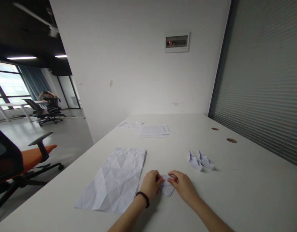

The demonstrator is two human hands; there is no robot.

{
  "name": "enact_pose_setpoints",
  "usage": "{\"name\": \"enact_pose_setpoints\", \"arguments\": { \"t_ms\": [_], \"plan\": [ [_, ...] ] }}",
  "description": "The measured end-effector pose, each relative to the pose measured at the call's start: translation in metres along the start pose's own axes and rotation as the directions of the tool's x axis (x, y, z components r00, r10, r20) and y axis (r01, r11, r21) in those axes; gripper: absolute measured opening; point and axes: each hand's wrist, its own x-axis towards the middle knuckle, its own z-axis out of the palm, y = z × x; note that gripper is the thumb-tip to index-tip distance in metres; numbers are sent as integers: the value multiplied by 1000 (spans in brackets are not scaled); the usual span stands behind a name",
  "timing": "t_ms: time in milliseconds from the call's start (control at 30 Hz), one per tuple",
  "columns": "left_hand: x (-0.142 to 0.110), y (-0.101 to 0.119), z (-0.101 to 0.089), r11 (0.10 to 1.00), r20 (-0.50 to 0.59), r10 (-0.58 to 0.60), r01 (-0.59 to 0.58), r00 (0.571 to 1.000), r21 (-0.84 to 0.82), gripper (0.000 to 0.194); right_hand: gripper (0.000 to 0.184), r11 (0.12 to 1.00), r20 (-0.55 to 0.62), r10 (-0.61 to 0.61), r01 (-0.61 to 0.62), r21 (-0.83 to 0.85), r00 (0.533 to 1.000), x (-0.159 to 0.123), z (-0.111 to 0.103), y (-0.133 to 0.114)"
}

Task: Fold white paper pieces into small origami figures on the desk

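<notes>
Both hands pinched narrow: left hand [150, 185] and right hand [184, 186] hold the small folded paper [167, 190] by fingertips, well short of the white desk's [247, 193] far edge. I note a creased sheet [117, 180] towards the left edge, two folded paper shapes [201, 161] on the right-edge side, printed sheets [152, 130] near the far left corner. Far edge meets a pale wall [138, 58]; blinds [264, 83] line the right edge; orange-seated chair [32, 158] off the left edge.

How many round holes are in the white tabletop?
2: one nearer hole and one farther hole, both by the blinds on the right. Printed sheets could hide others.
</notes>
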Motion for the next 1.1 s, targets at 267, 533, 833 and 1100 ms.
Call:
{"name": "enact_pose_setpoints", "arguments": {
  "t_ms": [267,533,833,1100],
  "plan": [
    [-1,3,0,995,-14,95,-94,995,40,17,25,995,84,-70,75,-65,994,-2,-2,-2],
    [-3,-3,-4,982,95,170,-177,981,68,23,24,991,125,-87,73,111,988,-4,-5,1],
    [-5,-8,-1,981,143,172,-157,975,-109,28,24,980,137,-110,85,179,984,-11,-14,-6],
    [-6,-3,-2,966,136,177,-146,975,-213,31,27,933,135,-78,24,359,988,-12,-11,-8]
  ]
}}
